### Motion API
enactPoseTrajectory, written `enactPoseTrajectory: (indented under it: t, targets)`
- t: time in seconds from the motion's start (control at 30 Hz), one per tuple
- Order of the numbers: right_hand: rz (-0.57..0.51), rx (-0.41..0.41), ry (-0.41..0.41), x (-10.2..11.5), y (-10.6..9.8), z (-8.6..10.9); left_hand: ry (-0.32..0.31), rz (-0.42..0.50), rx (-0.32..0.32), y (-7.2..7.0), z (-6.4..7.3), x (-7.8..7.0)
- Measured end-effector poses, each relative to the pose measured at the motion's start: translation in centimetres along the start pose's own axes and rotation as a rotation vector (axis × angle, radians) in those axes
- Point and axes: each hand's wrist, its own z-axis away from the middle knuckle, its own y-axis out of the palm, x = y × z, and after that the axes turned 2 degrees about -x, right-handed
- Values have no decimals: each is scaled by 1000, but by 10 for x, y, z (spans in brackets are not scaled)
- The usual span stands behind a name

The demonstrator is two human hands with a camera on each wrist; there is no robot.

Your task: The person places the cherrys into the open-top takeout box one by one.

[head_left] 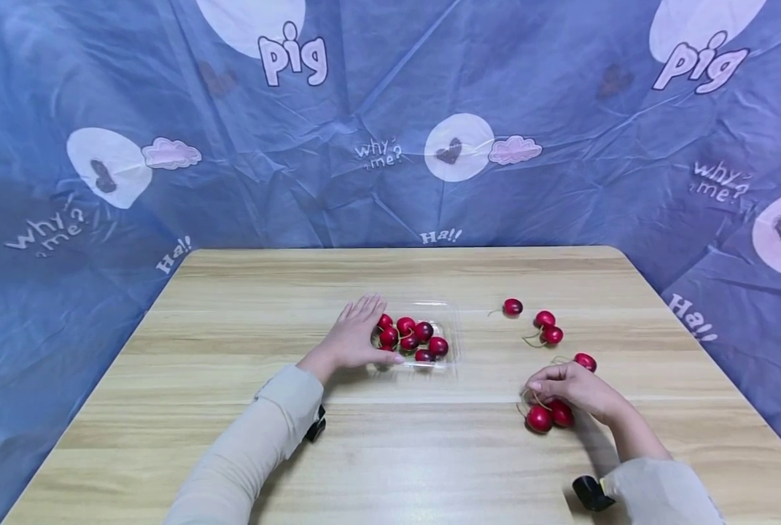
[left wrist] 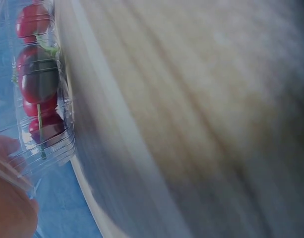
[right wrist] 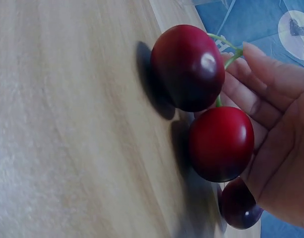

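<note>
Here, the right hand (head_left: 580, 390) pinches two cherries (head_left: 539, 419) by their stems (right wrist: 237, 52). The left hand (head_left: 354, 340), fingers straight, touches the clear container (head_left: 454, 337).

The left hand (head_left: 354, 339) spreads its thumb away from extended fingers; the right hand (head_left: 577, 390) pinches with thumb and fingers; both forearms (head_left: 252, 445) stretch forward.

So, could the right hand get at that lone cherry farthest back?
Probably yes: the lone cherry lies uncovered, though the right hand would likely first have to release the cherry pair it pinches by the stems.
</note>
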Motion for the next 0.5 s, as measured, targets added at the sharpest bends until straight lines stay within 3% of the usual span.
enactPoseTrajectory:
  t: [0.5]
  targets:
    - [-6, -46, -12, 2, 6, -2, -12, 15, 22, -2, 1, 1]
